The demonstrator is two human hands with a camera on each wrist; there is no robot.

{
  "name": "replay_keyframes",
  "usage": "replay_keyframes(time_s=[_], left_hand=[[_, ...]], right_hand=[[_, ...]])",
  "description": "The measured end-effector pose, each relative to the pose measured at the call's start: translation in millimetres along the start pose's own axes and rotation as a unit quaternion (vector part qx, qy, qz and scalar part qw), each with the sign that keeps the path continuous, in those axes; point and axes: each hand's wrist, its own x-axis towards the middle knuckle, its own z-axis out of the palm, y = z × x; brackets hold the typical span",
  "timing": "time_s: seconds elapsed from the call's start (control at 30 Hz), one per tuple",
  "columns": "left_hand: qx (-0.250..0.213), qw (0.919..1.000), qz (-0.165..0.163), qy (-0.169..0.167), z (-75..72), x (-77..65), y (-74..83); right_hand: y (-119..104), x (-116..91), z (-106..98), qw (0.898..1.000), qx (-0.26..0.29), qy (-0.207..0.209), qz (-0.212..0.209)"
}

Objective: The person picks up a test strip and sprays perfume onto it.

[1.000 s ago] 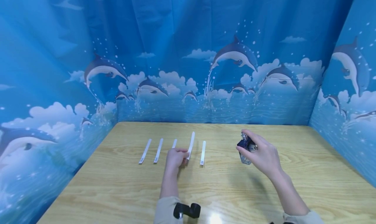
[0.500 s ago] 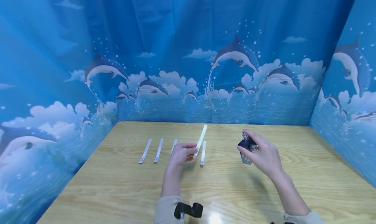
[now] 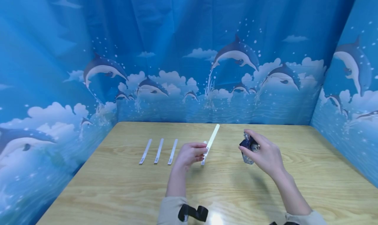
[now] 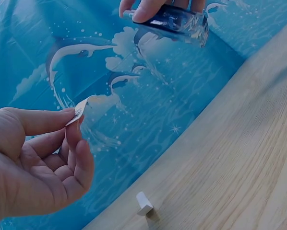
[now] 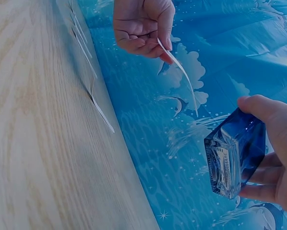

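My left hand [image 3: 189, 155] pinches one end of a white paper test strip [image 3: 213, 137] between thumb and finger, holding it raised above the table. In the right wrist view that strip [image 5: 185, 73] curves slightly along its length. My right hand [image 3: 267, 156] grips a dark blue glass perfume bottle [image 3: 247, 148] by its upper part, with the index finger at the top near the sprayer. The bottle [image 5: 235, 152] has a clear thick base. Strip and bottle are apart. Partly behind the left hand and the held strip, another paper strip [image 3: 202, 161] lies on the table.
Left of the left hand, three more paper strips lie side by side: a left one [image 3: 145, 152], a middle one [image 3: 159, 151] and a right one [image 3: 172, 152]. The wooden table [image 3: 118, 192] ends against a blue dolphin-print curtain [image 3: 177, 54].
The left hand has lifted the held strip and carried it rightward, over the rightmost strip on the table and nearer the bottle. The right hand and bottle have hardly moved.
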Motion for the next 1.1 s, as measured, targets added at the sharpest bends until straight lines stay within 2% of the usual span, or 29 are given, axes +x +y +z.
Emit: replay_keyframes(time_s=[0.2, 0.43, 0.7, 0.93, 1.1], left_hand=[[-0.013, 0.9994, 0.005, -0.031, 11.8, -3.7, 1.4], [-0.01, 0.9982, -0.014, -0.057, 21.0, -5.1, -0.8], [-0.01, 0.9983, -0.009, -0.057, 10.1, -11.1, 3.2], [-0.006, 0.9956, -0.007, -0.093, -2.3, -19.3, 7.6], [0.009, 0.9947, -0.012, -0.102, -11.3, -25.8, 6.5]], right_hand=[[1, 1, -2, 1.0, -0.006, -0.01, -0.002], [2, 0, -3, 1.0, -0.008, -0.012, 0.0], [2, 0, 0, 1.0, -0.01, -0.021, 0.006], [2, 0, 3, 1.0, -0.007, -0.027, -0.002], [2, 0, 5, 1.0, -0.002, -0.03, -0.008]])
